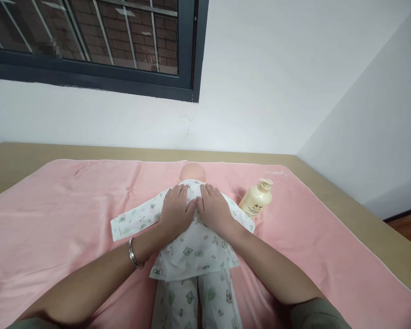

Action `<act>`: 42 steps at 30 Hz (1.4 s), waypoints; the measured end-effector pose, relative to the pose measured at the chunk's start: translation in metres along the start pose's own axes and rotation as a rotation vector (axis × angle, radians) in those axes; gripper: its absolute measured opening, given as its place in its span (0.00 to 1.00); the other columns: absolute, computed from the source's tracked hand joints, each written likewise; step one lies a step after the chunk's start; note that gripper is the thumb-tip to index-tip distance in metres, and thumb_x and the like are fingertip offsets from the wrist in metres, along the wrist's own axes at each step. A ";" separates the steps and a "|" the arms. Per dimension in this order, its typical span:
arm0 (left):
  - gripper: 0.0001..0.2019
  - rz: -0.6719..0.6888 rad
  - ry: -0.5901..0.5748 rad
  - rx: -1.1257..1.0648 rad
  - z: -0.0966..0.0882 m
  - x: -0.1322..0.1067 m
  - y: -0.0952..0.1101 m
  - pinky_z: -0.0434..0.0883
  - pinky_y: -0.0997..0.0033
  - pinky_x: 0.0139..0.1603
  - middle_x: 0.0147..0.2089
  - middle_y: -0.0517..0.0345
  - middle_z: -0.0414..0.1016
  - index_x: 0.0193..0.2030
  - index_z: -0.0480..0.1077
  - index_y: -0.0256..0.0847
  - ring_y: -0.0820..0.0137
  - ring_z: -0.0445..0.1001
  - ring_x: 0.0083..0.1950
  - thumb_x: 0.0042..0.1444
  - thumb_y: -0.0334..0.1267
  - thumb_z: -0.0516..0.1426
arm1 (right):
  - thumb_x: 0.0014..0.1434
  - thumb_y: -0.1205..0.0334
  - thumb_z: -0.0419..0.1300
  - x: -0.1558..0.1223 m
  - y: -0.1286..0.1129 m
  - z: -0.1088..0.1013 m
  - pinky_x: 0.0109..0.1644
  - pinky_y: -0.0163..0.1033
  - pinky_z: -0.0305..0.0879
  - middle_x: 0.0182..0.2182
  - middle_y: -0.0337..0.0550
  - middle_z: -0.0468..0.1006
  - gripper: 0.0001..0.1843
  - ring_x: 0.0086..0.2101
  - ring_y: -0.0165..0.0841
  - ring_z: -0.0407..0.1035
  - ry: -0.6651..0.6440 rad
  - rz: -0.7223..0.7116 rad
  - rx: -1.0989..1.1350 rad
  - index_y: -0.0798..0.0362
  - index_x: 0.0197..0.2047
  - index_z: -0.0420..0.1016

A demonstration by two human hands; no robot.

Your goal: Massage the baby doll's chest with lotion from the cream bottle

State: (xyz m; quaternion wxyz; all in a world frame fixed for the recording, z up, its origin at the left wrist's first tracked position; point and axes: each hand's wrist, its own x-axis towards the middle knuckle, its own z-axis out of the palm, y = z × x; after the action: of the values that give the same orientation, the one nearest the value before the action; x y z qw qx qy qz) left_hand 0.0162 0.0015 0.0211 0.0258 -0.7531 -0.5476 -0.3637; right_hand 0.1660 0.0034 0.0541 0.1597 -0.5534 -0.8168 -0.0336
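A baby doll [192, 172] lies on a pink sheet, its bald head pointing away from me. It wears a white long-sleeved top [192, 256] and matching trousers [181, 299], both printed with small green figures. My left hand [177, 208] rests flat on the upper part of the top, fingers stretched towards the head. Beside it, my right hand [214, 210] lies flat in the same way, the two thumbs meeting in the middle. Neither hand grasps anything. The doll's own hands are hidden in the sleeves.
A cream pump bottle [256, 198] stands tilted right of the doll, near its sleeve. The pink sheet [71, 205] covers most of a tan surface [89, 151]. Behind it rises a white wall [253, 91] with a dark-framed window [187, 45].
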 end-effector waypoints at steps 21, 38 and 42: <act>0.21 0.015 -0.018 0.019 -0.002 0.001 0.000 0.63 0.46 0.61 0.57 0.39 0.70 0.59 0.63 0.34 0.49 0.66 0.60 0.62 0.41 0.48 | 0.69 0.60 0.45 0.001 0.002 -0.001 0.66 0.52 0.51 0.60 0.62 0.68 0.25 0.61 0.47 0.60 0.001 -0.044 -0.025 0.66 0.64 0.60; 0.20 -0.040 -0.080 -0.019 -0.004 0.005 -0.003 0.65 0.51 0.60 0.57 0.43 0.71 0.58 0.64 0.36 0.54 0.68 0.58 0.61 0.41 0.50 | 0.71 0.58 0.44 -0.001 0.001 -0.008 0.67 0.52 0.49 0.63 0.64 0.64 0.27 0.63 0.46 0.57 -0.064 -0.057 -0.085 0.66 0.66 0.58; 0.20 -0.042 -0.076 -0.035 -0.002 0.005 -0.004 0.65 0.51 0.61 0.57 0.44 0.71 0.57 0.64 0.36 0.54 0.67 0.58 0.60 0.40 0.51 | 0.70 0.58 0.45 -0.001 0.001 -0.010 0.67 0.52 0.50 0.62 0.65 0.64 0.27 0.63 0.47 0.57 -0.077 -0.063 -0.093 0.66 0.66 0.58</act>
State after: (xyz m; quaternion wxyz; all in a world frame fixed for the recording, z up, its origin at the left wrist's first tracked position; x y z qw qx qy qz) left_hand 0.0121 0.0063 0.0238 -0.0159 -0.7550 -0.5576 -0.3446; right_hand 0.1696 0.0007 0.0626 0.1010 -0.5353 -0.8368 -0.0553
